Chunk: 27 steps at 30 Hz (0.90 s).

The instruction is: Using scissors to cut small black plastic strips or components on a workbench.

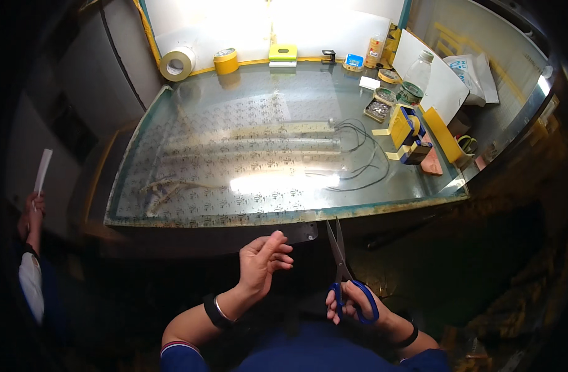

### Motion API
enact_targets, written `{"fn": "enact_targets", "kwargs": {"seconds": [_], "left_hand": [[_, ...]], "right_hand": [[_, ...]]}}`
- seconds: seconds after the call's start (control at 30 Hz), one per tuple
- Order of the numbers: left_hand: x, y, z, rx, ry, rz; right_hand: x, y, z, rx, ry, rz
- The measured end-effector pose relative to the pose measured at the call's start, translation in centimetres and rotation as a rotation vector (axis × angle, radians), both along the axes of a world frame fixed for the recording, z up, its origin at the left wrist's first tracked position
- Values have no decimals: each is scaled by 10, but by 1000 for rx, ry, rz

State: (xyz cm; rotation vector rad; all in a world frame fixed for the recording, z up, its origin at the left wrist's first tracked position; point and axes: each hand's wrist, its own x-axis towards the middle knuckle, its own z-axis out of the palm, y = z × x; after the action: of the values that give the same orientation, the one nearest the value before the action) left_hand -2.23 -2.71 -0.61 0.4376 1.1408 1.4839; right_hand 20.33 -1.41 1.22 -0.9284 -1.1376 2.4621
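My right hand [352, 302] is closed round the blue handles of a pair of scissors [339, 257]. Its blades stand slightly apart and point up at the front edge of the glass table. To the left, my left hand [262, 263] hangs just before that edge, thumb raised and fingers loosely curved and apart, with nothing visible in it. Beyond both hands, a clear film [215, 164] printed with rows of small dark marks lies over the left and middle of the glass tabletop [408, 189].
Tape rolls [178, 64], a green hole punch [283, 53] and a bottle [418, 73] line the back and right. A tape dispenser [408, 130] and small tins [380, 106] stand at right. Tubes and dark cables [380, 155] show through the glass. At far left, another person's hand [33, 208] holds a white strip.
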Motion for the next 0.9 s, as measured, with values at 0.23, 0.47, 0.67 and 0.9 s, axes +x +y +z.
{"fn": "enact_targets", "kwargs": {"seconds": [0.23,0.47,0.67,0.9], "left_hand": [[26,25,-6,44,-74,-169],[31,26,-16,99,-10,-174],[30,24,-14,119,-31,-159],[33,23,-15,121,-22,-162]], "right_hand": [[5,-3,0,-195,170,78],[3,-1,1,-297,227,53],[1,1,1,-335,234,52],[-2,-2,3,-290,154,8]]}}
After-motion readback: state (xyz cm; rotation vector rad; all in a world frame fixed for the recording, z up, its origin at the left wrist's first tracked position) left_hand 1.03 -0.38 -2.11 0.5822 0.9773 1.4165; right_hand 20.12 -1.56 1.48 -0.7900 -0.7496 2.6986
